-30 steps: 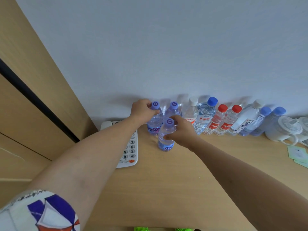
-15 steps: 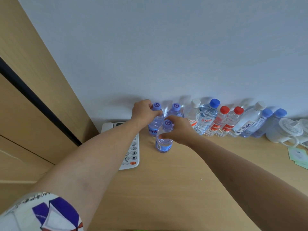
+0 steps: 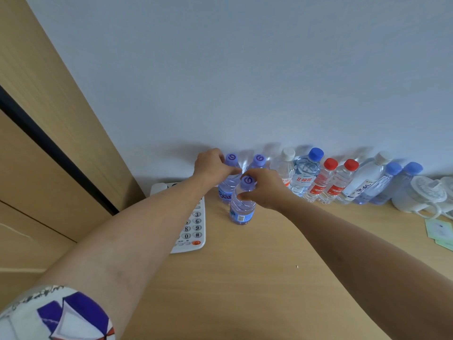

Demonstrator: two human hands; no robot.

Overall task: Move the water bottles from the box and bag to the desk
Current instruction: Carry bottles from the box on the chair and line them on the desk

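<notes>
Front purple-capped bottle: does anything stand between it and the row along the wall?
Yes. The right hand grips the front bottle; two purple-capped bottles, one gripped by the left hand, stand directly behind it.

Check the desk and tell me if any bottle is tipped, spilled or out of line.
No spill or tipped bottle. One purple-capped bottle, gripped by the right hand, stands in front of the row along the wall. The left hand grips the row's end bottle.

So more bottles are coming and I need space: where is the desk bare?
Bare: the near desk in front of the bottle row, between the phone and green cards. Crowded: along the wall, from the purple-capped bottles to the white cups.
</notes>
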